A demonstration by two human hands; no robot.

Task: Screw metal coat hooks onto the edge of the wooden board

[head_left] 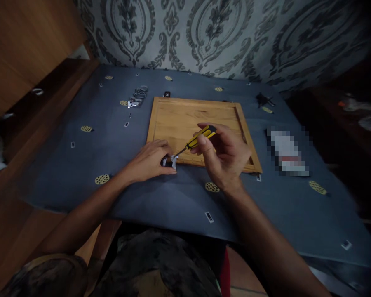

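Observation:
A framed wooden panel (200,119), like a small cabinet door, lies flat on the cloth-covered table. At its near left corner sits a metal hinge (174,161). My left hand (151,161) grips the hinge between thumb and fingers, against the panel's near edge. In my right hand (224,152) is a screwdriver (200,137) with a yellow and black handle, held slanted. Its tip points down to the left and meets the hinge; whether a screw sits under it is too small to tell.
More metal hinges (137,98) lie in a group at the back left. A small black object (167,94) is by the panel's far edge. Dark pieces (264,100) lie at the back right, and a blurred-out rectangular item (287,152) is right of the panel. A patterned curtain (173,29) hangs behind.

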